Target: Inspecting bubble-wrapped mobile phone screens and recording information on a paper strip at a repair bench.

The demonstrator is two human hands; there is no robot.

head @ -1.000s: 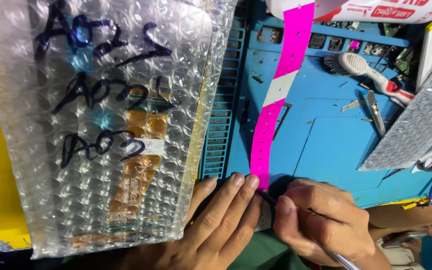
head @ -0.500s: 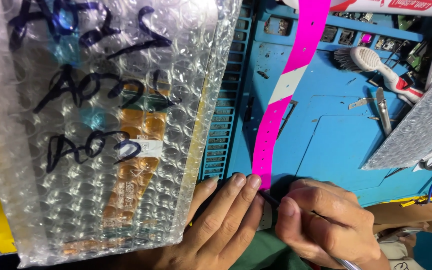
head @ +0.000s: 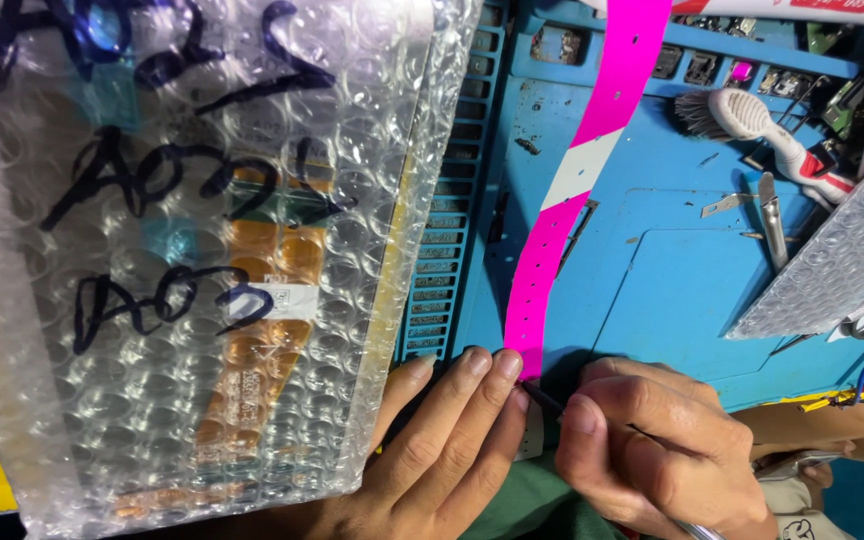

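Your left hand (head: 432,450) lies flat, fingers together and stretched out, their tips pressing the lower end of the pink strip (head: 572,190) down against the blue work mat (head: 692,290). It pins rather than grasps — nothing is closed inside the hand. Your right hand (head: 652,450) is curled tight in a pen-style pinch around a thin dark tool (head: 544,398), whose tip meets the strip's end just beside your left fingertips.

From that pinch the strip runs up and away across the mat, with a white patch partway along. Left of your pinning hand, touching the wrist side, a bubble-wrap pouch (head: 202,250) with black marker scrawl holds an orange flex part. Up and to the right of the tool hand lie a white-handled brush (head: 762,125) and metal tweezers (head: 772,215), well apart from your grip.

Risks, as I judge them:
- The tool tip works right against your left fingertips; a slip toward them could prick a finger.
- If the left fingers ease off, the long free strip may spring or slide, and the tip loses its spot.
- The pouch crowds your left wrist — a nudge could shift the pinning hand.
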